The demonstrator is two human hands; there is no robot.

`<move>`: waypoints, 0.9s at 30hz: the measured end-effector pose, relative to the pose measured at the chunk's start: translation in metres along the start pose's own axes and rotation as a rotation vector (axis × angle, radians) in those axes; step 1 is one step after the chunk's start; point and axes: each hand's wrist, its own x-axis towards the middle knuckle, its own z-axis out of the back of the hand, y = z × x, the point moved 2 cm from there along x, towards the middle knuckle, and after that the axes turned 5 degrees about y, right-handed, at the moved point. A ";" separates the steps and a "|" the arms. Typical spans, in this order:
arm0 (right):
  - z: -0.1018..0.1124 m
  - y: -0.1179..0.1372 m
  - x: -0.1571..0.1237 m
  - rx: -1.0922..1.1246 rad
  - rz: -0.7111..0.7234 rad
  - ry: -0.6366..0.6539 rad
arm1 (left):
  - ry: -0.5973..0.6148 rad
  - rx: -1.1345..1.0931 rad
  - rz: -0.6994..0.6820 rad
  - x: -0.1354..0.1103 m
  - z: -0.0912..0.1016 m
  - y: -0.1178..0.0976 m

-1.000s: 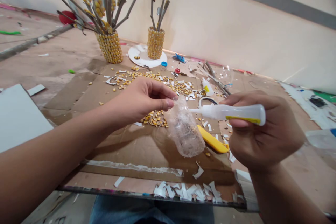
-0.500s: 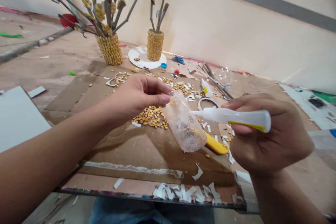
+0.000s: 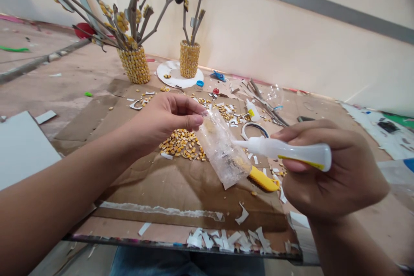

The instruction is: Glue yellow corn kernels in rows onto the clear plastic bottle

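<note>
On my head view, left hand (image 3: 173,116) pinches the upper end of a clear, crinkled, tube-like plastic piece (image 3: 223,148), slanting down-right from it, between both hands. Right hand (image 3: 333,168), farther off, grips a translucent white plastic squeeze bottle (image 3: 293,152), nozzle (image 3: 241,143) leftward; contact I can't tell.

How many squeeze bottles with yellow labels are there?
2. One bottle is in the right hand; the second bottle is farther back, among corn kernels on the cardboard. More may be hidden.

Two kernel-covered pots (image 3: 133,67) (image 3: 189,61), two squeeze bottles (image 3: 291,151) (image 3: 253,111), one white disc (image 3: 184,82), one yellow tool (image 3: 264,180)
</note>
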 end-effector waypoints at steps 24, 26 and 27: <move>-0.003 -0.011 -0.005 0.148 0.001 -0.033 | 0.244 -0.046 -0.031 -0.005 -0.010 0.005; -0.002 -0.011 -0.007 0.182 -0.012 -0.021 | 0.265 -0.052 -0.018 -0.005 -0.010 0.004; -0.002 -0.012 -0.007 0.198 -0.018 -0.003 | 0.273 -0.054 -0.013 -0.005 -0.010 0.004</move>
